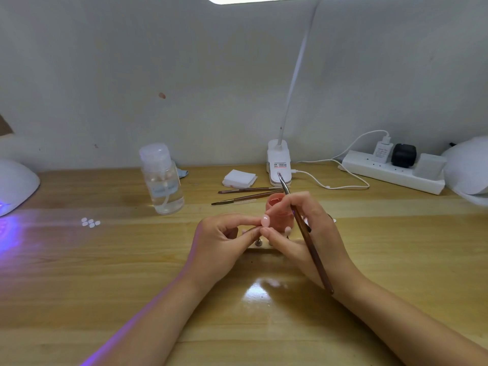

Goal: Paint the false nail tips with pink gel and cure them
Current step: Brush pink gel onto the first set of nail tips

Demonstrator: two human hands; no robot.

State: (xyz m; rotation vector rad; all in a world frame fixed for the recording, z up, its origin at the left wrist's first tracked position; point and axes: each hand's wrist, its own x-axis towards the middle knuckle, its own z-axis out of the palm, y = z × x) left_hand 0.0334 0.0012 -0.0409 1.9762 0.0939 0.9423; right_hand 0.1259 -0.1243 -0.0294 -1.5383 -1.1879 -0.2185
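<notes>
My left hand [224, 239] pinches a thin stick with a pale pink nail tip [264, 221] on its end, at the table's centre. My right hand [306, 233] touches that stick with its fingertips and holds a long brown brush [303, 228], bristle end pointing up and away. Just behind the fingers stands an open pink gel jar [280, 210]. Another nail tip on a small stand [287, 230] shows between the hands. Several painted tips [90, 222] lie on the table to the left. The white cure lamp [15, 183] glows violet at the far left.
A clear pump bottle [162, 180] stands back left. Two spare brushes [245, 195] and a stack of white wipes [239, 178] lie behind the jar. A clip desk lamp [278, 162], its cable and a power strip [390, 170] occupy the back right, beside a white rounded object [467, 167].
</notes>
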